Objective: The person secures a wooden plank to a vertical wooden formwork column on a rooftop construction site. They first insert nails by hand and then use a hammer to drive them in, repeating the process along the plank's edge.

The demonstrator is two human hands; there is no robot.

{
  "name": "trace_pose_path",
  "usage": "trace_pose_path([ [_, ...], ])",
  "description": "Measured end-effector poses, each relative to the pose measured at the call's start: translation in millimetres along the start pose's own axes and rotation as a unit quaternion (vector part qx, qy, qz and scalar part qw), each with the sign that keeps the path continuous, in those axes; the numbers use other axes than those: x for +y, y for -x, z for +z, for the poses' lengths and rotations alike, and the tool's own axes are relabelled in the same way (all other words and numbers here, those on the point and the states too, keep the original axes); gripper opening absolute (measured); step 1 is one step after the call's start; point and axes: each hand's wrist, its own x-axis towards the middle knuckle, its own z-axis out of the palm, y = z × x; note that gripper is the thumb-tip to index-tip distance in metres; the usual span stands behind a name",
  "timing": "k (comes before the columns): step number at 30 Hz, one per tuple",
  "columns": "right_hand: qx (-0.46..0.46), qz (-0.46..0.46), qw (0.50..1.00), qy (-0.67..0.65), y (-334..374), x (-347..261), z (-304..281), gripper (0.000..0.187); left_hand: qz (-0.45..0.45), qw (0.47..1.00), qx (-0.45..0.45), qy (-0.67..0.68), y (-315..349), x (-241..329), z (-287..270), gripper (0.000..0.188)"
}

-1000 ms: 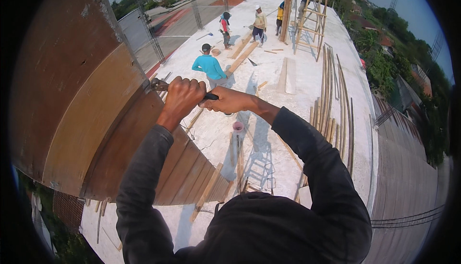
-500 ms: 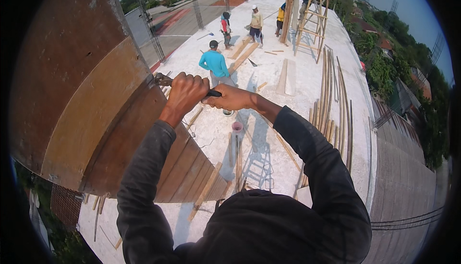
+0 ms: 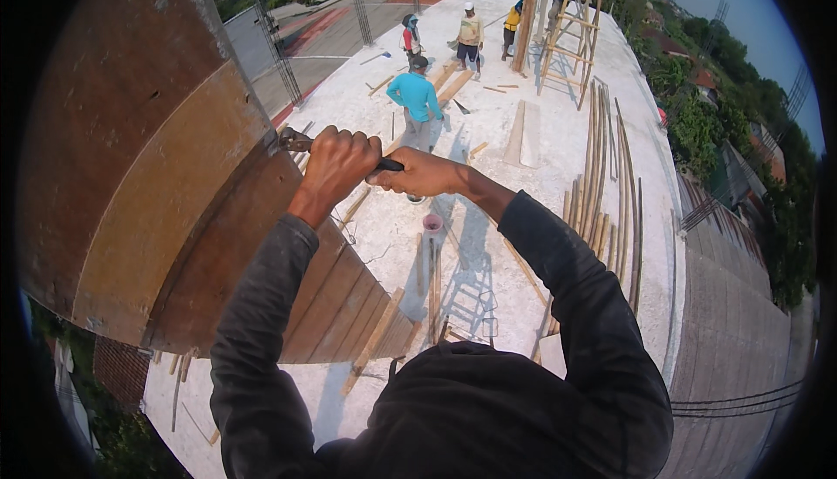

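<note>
My left hand point(image 3: 342, 162) is closed in a fist around the shaft of a hammer point(image 3: 297, 141) with a metal head and a black grip. My right hand point(image 3: 420, 174) wraps the grip's end, just to the right of the left. The hammer's head rests against the right edge of a tall brown wooden panel point(image 3: 218, 244), where a lighter curved board point(image 3: 166, 187) ends. Fingers hide most of the shaft, and whatever the head bears on is too small to make out.
Far below lies a pale concrete slab point(image 3: 384, 257) with long poles point(image 3: 597, 165), loose planks point(image 3: 373, 339) and a pink bucket point(image 3: 432, 224). A person in a blue shirt point(image 3: 415, 95) and several others stand there, near a wooden trestle point(image 3: 571, 39).
The person in blue has walked to the right and turned a little. My hands and the hammer stay almost where they were against the panel's edge.
</note>
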Motion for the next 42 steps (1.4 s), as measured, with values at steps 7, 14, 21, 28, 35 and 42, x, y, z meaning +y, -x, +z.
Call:
trace_pose_path([
  [7, 0.004, -0.001, 1.0, 0.031, -1.3, 2.5, -1.7, 0.046, -0.002, 1.0, -0.005, -0.004, -0.4, 0.5, -1.2, 0.012],
  [14, 0.006, -0.006, 0.999, 0.04, -1.2, 2.8, -1.7, 0.045, -0.003, 1.0, -0.005, -0.005, -1.6, 0.6, -3.6, 0.013],
  [21, 0.009, -0.005, 0.999, 0.041, 0.5, -0.4, -1.8, 0.044, 0.005, 1.0, 0.021, -0.01, -2.1, 0.0, -1.8, 0.014],
  [28, 0.014, -0.021, 0.999, 0.028, -0.7, 3.3, -0.7, 0.043, -0.005, 1.0, 0.0, -0.009, -1.3, 0.9, -0.2, 0.015],
  [35, 0.017, -0.035, 0.999, 0.032, -3.7, 8.5, -0.6, 0.043, 0.008, 1.0, 0.026, -0.01, -2.1, -0.2, -0.2, 0.014],
  [42, 0.016, -0.026, 0.998, 0.047, -5.1, 9.0, -1.3, 0.041, 0.007, 1.0, 0.026, -0.004, -1.8, -0.4, -0.6, 0.014],
])
